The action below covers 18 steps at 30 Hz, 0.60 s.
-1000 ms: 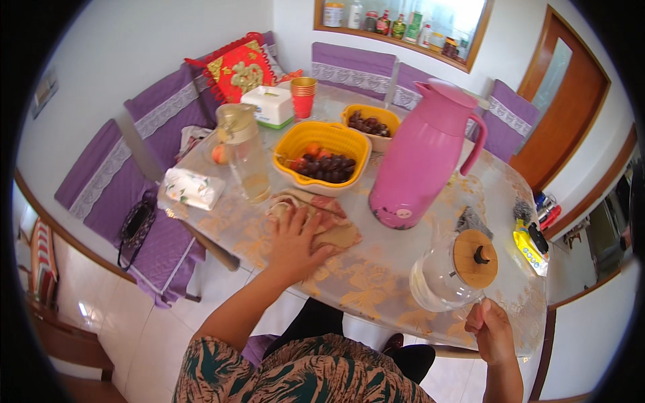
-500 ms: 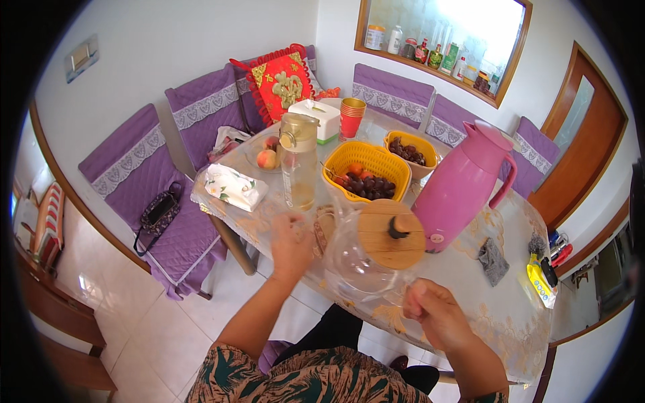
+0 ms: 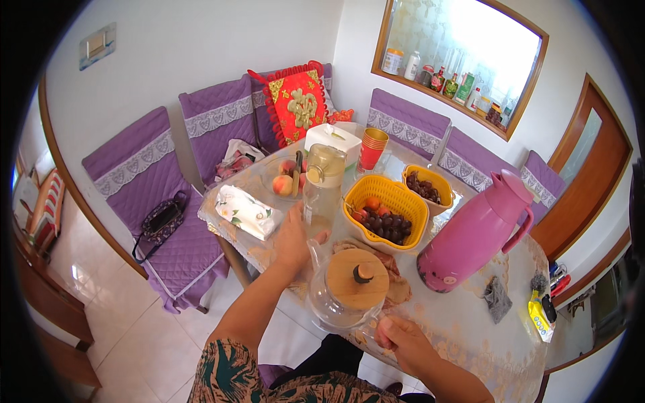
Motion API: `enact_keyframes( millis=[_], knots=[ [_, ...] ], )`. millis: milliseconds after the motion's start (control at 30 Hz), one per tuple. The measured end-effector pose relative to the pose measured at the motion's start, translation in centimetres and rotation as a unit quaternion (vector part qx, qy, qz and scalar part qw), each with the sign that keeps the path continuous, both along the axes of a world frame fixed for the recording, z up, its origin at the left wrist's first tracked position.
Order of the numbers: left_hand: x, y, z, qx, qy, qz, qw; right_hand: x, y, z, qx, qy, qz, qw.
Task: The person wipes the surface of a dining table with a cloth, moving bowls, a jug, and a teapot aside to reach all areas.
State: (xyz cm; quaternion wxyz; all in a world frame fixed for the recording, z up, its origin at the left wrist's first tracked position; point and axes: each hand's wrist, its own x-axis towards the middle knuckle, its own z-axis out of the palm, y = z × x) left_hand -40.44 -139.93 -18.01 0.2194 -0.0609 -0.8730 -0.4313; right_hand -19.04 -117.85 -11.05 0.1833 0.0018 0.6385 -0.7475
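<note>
My right hand [image 3: 402, 339] grips the handle of a clear glass teapot [image 3: 329, 305] with a round wooden lid [image 3: 355, 277]. I hold it over the table's near edge, its spout pointing toward my left hand. My left hand [image 3: 294, 238] is curled round the lower part of a clear water bottle [image 3: 321, 205] with a yellowish cap, which stands upright; some of the fingers are hidden behind it. A brown patterned cloth [image 3: 396, 274] lies partly behind the teapot.
Nearby on the table [image 3: 463, 329] are a tissue pack [image 3: 247, 211], peaches [image 3: 282, 185] with a knife [image 3: 297, 171], a tissue box [image 3: 336, 142], red cups [image 3: 371, 149], yellow fruit baskets [image 3: 418, 232], a pink thermos jug [image 3: 470, 235] and a grey cloth [image 3: 497, 300].
My left hand has come from in front of the bottle to close round its lower part. The teapot in my right hand has moved left and nearer to me.
</note>
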Motion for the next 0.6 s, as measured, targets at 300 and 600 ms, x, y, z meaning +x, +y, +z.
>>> enact_keyframes(
  millis=[300,600],
  knots=[
    [-1.0,0.0,0.1,0.038,-0.045,-0.038,0.998,0.1,0.5,-0.3,0.006,-0.036,-0.012,0.999],
    [2.2,-1.1,1.6,0.111,0.070,-0.001,0.991,0.6,2.3,-0.2,0.074,0.010,0.021,0.997]
  ],
)
